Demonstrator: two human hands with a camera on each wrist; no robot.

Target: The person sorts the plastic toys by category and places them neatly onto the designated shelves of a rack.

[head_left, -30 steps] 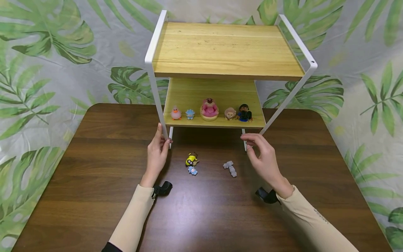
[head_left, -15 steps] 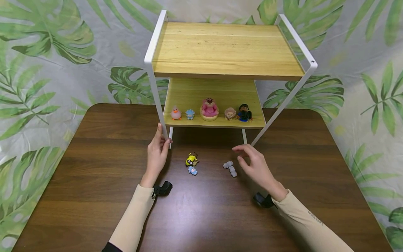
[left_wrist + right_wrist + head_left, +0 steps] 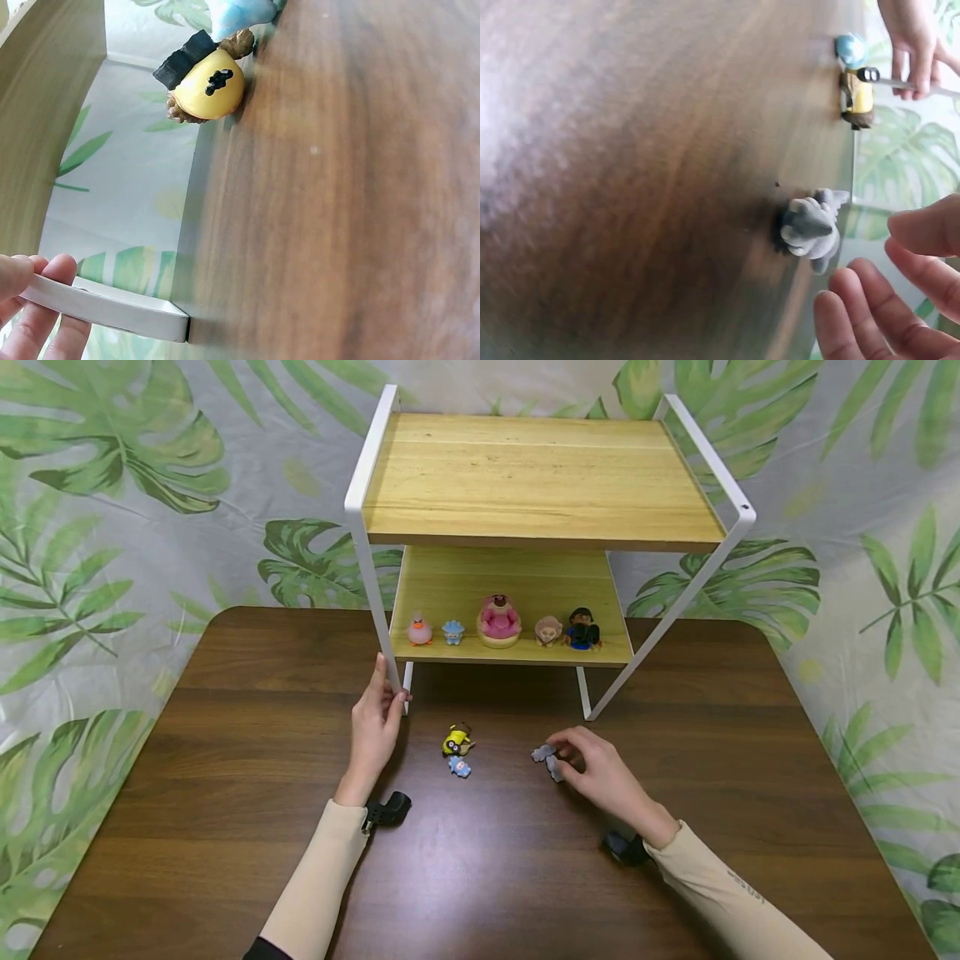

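My left hand (image 3: 371,731) grips the lower left front leg (image 3: 112,309) of a white-framed wooden shelf (image 3: 540,477), its thumb and fingers around the bar. On the table, my right hand (image 3: 606,777) is beside two small grey figurines (image 3: 542,752), which lie close together. In the right wrist view, the thumb and fingers (image 3: 840,322) are spread apart near a grey figurine (image 3: 810,229), with a gap between them and it. Between the hands lie a yellow figurine with black goggles (image 3: 455,742) and a small blue figurine (image 3: 459,767).
Along the middle board (image 3: 510,564) stand a pink bird figure (image 3: 419,630), a small blue figure (image 3: 453,632), a pink bear in a round seat (image 3: 499,625), a tan-faced figure (image 3: 548,630) and a dark-haired figure (image 3: 582,630). Beneath is a brown table (image 3: 225,760).
My right hand has come away from the shelf's right front leg and moved down and left to the grey figurines. My left hand stays on the left leg.
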